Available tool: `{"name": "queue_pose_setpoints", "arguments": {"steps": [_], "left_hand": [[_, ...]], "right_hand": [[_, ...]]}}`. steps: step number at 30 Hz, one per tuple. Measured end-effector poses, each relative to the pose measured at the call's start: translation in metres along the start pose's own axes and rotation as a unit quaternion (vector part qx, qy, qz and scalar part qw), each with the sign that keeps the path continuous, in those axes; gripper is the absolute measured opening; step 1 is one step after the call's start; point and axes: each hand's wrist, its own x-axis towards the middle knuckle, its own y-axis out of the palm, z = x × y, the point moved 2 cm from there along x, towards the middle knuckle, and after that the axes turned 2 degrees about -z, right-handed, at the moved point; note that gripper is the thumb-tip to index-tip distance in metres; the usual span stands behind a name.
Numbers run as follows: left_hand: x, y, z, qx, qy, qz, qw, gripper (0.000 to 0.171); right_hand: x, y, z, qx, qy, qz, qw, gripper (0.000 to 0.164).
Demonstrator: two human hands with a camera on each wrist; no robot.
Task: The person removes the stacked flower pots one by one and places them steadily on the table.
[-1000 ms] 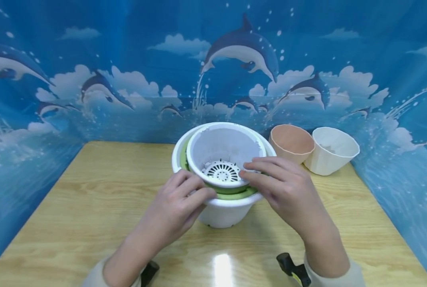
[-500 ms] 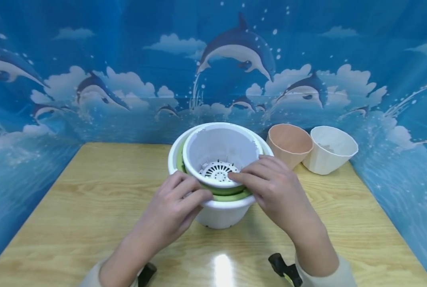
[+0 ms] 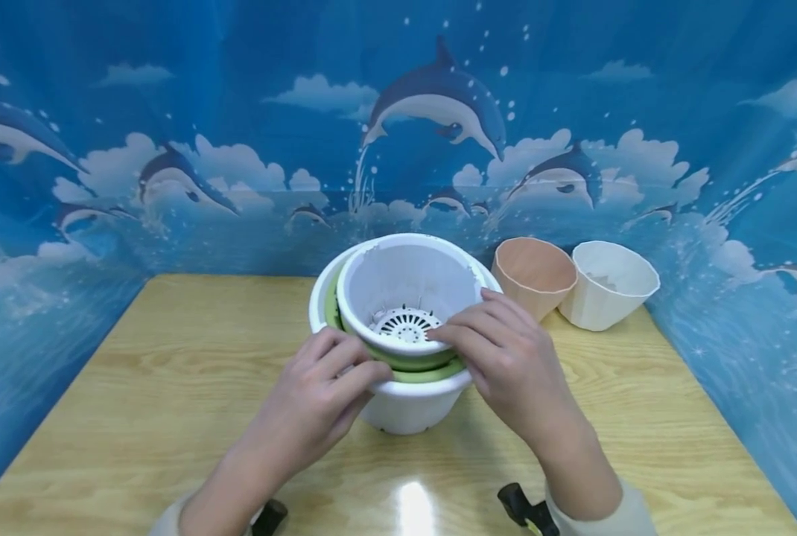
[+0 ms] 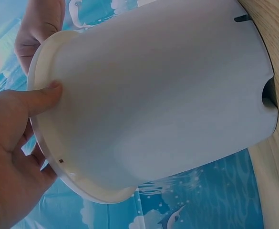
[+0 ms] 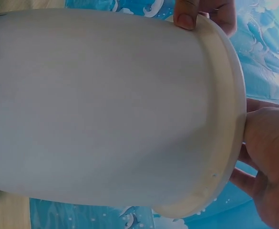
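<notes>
A nested stack of pots is shown on the worktop (image 3: 137, 387): a large white pot (image 3: 405, 406), a green pot (image 3: 432, 370) and an inner white pot (image 3: 405, 279). Its near rim is gripped from both sides by the left hand (image 3: 318, 402) and the right hand (image 3: 502, 361), fingers curled over the edge. Compared with the earlier frame, the right hand's fingers are seen shifted slightly leftward along the rim.

Left of the nested white pots (image 3: 408, 406) the wooden table (image 3: 170, 372) lies bare. To their right rear, a peach pot (image 3: 534, 274) and a cream pot (image 3: 609, 286) block passage; the dolphin backdrop (image 3: 237, 149) walls the rear.
</notes>
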Motion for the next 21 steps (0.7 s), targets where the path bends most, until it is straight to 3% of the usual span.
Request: {"name": "queue_pose_setpoints", "arguments": {"steps": [6,15,21], "left_hand": [[-0.0012,-0.0007,-0.0004,-0.001,0.0,0.001,1.0,0.013],[-0.0027,-0.0023,-0.0007,-0.001,-0.02,0.017,0.9997,0.015],[-0.0009,-0.0029,-0.0006,0.001,-0.017,0.018,0.9997,0.014]], "right_hand": [[0.0006,0.0019,-0.0007,-0.008,-0.022,-0.046,0.999,0.021],[0.0029,0.0033,-0.0004,-0.004,-0.01,-0.088,0.996,0.019],[0.0068,-0.0022,0.0025,-0.013,-0.025,-0.14,0.99,0.018]]}}
